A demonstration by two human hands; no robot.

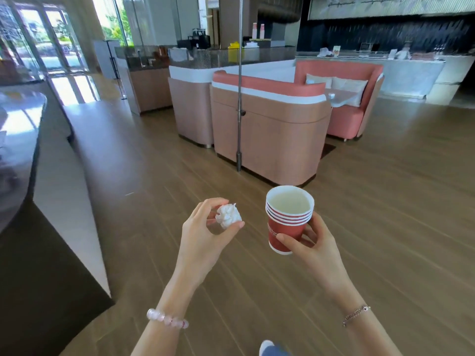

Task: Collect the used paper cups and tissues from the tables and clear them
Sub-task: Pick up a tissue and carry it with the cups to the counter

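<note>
My left hand [203, 235] pinches a crumpled white tissue ball [228, 216] between thumb and fingertips, held over the wooden floor. My right hand [312, 244] grips a stack of several nested red paper cups [288, 219] with white rims, upright, the top cup's pale inside showing. The two hands are side by side and apart, at about waist height. Far ahead, a small white item [331, 95] lies on the booth table [341, 97] between the pink sofas; I cannot tell what it is.
A booth of pink and tan sofas [270, 119] stands ahead with a metal pole [239, 98] in front of it. A dark counter [23, 140] runs along my left. A service counter [231, 56] with stacked red cups [258, 30] is at the back. Open wood floor lies between.
</note>
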